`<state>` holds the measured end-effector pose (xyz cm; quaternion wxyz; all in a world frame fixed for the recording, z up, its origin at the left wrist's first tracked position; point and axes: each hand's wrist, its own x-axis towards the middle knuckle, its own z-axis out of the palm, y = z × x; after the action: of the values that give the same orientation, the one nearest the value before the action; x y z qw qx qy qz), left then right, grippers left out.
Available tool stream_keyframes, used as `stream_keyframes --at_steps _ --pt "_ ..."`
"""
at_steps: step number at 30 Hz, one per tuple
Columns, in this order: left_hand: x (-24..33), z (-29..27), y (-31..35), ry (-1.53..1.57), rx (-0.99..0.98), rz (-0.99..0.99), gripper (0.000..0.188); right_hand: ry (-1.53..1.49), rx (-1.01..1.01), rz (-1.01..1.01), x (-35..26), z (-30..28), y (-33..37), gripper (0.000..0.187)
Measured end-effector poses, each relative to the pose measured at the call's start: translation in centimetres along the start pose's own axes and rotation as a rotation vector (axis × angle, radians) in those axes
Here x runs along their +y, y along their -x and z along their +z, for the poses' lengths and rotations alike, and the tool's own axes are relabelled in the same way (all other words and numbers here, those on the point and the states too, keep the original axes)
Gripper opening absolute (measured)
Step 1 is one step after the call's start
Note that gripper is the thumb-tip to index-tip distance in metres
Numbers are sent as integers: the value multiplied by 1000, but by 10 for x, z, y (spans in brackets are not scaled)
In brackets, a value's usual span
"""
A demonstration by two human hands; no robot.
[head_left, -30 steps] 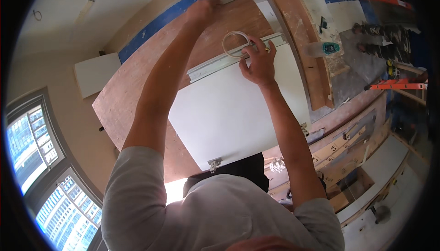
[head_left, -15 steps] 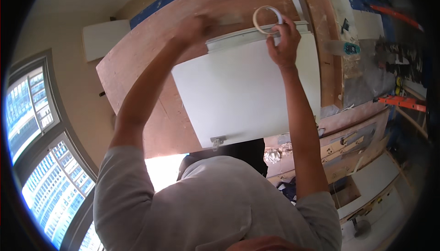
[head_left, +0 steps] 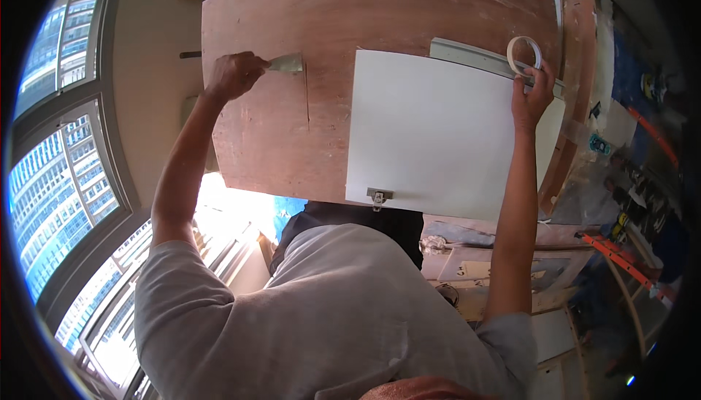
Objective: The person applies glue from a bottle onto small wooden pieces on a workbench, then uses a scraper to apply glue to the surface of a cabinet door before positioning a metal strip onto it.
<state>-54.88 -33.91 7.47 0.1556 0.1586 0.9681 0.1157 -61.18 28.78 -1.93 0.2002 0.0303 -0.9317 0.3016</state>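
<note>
My left hand [head_left: 235, 76] is closed round the handle of a putty knife [head_left: 287, 62], its flat blade pointing right above the reddish plywood board [head_left: 292, 20]. Between the fingertips of my right hand [head_left: 534, 99], a cream roll of tape [head_left: 513, 60] stands on edge. That hand hovers at the far right part of a white cabinet door panel [head_left: 427, 126], which lies on the board. A metal hinge [head_left: 378, 197] is fixed at the panel's near edge. Along the panel's far edge runs a pale grey strip [head_left: 471, 56], partly hidden behind the tape and fingers.
Tall windows [head_left: 62, 159] line the left wall. On the right lie a teal-capped bottle [head_left: 600, 143] and an orange ladder [head_left: 621, 257]. A dark slit [head_left: 307, 100] marks the plywood. Wooden boards stand at the lower right.
My left hand has swung left, away from the strip, and the putty knife now shows clearly. My right hand still holds the tape roll. The whole view has shifted, with the panel further right.
</note>
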Motion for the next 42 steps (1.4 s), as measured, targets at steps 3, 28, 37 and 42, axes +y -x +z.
stream_keyframes --at_steps 3,28,37,42 --pt "-12 -12 -2 102 37 128 15 53 -44 -29 -6 -3 1 27" --pt "-4 90 -55 533 801 -624 27 448 -140 41 -28 6 1 57" --pt "-45 93 -72 578 760 -680 26 414 -178 89 -32 4 -2 55" --pt "-23 45 -86 389 591 -718 30 391 -149 41 -24 0 4 54"
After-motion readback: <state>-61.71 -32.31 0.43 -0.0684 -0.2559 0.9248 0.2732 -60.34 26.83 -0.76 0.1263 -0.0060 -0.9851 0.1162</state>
